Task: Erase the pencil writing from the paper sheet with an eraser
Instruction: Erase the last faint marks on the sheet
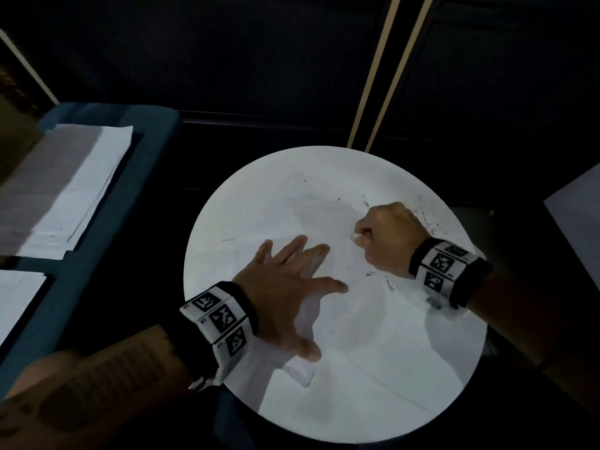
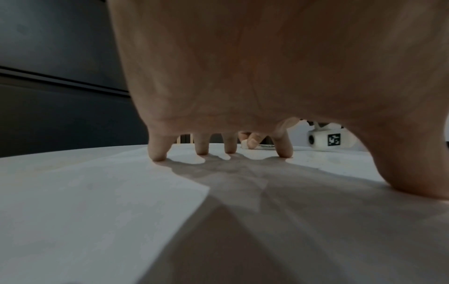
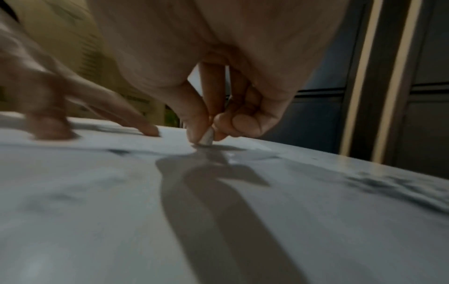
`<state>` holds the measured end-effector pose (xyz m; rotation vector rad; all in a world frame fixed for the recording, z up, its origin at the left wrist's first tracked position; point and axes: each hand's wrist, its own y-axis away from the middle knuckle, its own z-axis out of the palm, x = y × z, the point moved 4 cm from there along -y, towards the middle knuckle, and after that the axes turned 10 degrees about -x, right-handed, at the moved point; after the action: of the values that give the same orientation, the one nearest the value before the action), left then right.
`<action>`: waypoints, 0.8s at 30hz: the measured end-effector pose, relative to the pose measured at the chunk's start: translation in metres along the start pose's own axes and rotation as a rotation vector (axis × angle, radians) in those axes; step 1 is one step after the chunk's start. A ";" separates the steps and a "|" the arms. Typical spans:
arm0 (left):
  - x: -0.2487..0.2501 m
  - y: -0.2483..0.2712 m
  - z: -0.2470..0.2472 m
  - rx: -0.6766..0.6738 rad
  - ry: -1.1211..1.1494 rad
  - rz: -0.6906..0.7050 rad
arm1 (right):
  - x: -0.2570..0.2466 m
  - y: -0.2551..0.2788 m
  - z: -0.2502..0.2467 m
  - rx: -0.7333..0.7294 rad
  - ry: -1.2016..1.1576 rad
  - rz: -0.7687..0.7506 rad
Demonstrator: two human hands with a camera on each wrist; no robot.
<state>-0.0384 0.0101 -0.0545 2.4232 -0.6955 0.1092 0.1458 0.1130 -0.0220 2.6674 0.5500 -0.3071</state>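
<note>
A white paper sheet (image 1: 363,323) lies on a round white table (image 1: 227,222). My left hand (image 1: 292,287) is spread flat on the sheet, its fingertips (image 2: 157,156) and thumb pressing the paper down. My right hand (image 1: 388,237) is curled into a fist and pinches a small white eraser (image 1: 356,236) between thumb and fingers. In the right wrist view the eraser (image 3: 206,138) has its tip on the paper. Faint pencil marks (image 1: 389,284) and dark eraser crumbs (image 1: 425,219) lie near the right hand.
A blue upholstered seat (image 1: 81,261) stands to the left, carrying stacked white sheets (image 1: 65,190). Dark wall panels with two pale vertical strips (image 1: 383,76) rise behind the table. Another pale surface (image 1: 578,216) shows at the right edge.
</note>
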 end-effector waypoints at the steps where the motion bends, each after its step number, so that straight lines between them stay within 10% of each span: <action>1: 0.000 0.000 0.000 0.000 0.003 0.000 | -0.014 0.006 0.009 -0.051 0.029 -0.036; 12: 0.000 0.001 0.000 -0.024 0.007 0.001 | -0.022 -0.003 0.016 -0.120 -0.012 -0.098; 20: -0.008 0.010 -0.016 -0.149 -0.063 0.093 | 0.038 -0.012 -0.045 0.266 -0.301 -0.054; 24: -0.022 0.019 -0.038 -0.190 -0.132 0.159 | 0.046 0.012 -0.026 0.136 -0.295 -0.163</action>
<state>-0.0640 0.0289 -0.0186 2.2061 -0.9154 -0.0520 0.1951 0.1293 -0.0079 2.6394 0.6716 -0.7962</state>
